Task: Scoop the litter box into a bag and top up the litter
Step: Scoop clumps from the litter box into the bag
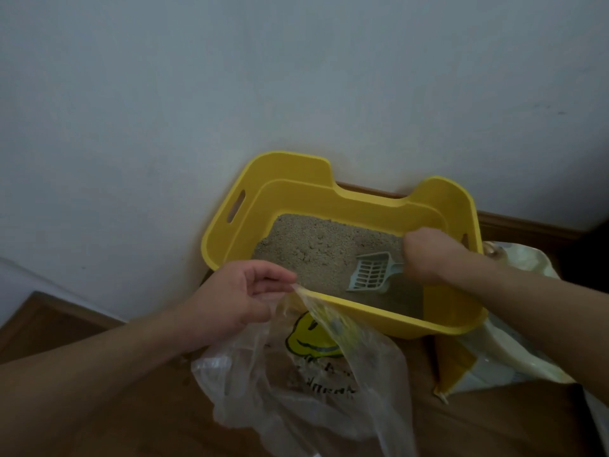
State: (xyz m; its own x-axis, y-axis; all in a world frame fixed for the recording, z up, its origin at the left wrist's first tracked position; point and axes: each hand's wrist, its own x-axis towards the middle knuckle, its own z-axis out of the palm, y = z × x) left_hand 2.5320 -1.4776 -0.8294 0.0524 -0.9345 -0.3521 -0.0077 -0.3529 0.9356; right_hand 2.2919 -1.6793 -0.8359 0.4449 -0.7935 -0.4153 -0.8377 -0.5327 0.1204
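Nearest the camera, a thin clear plastic bag [306,384] with a yellow smiling face and dark lettering printed on it lies crumpled on the brown wooden floor [494,423], its upper edge drawn up against the near wall of the litter box. The left hand [237,298] reaches in from the lower left, and its thumb and fingers pinch that raised edge of the bag, holding the plastic taut just at the box's near rim. To the right of the bag, partly under the right forearm, a white and yellow sack [487,361] of soft plastic lies on the floor, touching the box's right corner; what it contains cannot be read.

Beyond the bag stands the yellow plastic litter box [329,192], rectangular with rounded corners, a slot handle cut in its left wall and a lowered notch in the far wall. It holds grey-beige granular litter [316,249], uneven on top. The right hand [428,255] comes in over the right side of the box, its grip closed in a fist around the handle of a pale grey-blue slotted plastic scoop [372,272]. The scoop's blade lies low on the litter near the front right of the box, slots facing up, with no clump visible in it.

Behind the box, a brown skirting board [527,225] runs along the foot of a plain white wall [230,77], and the box stands close against it.
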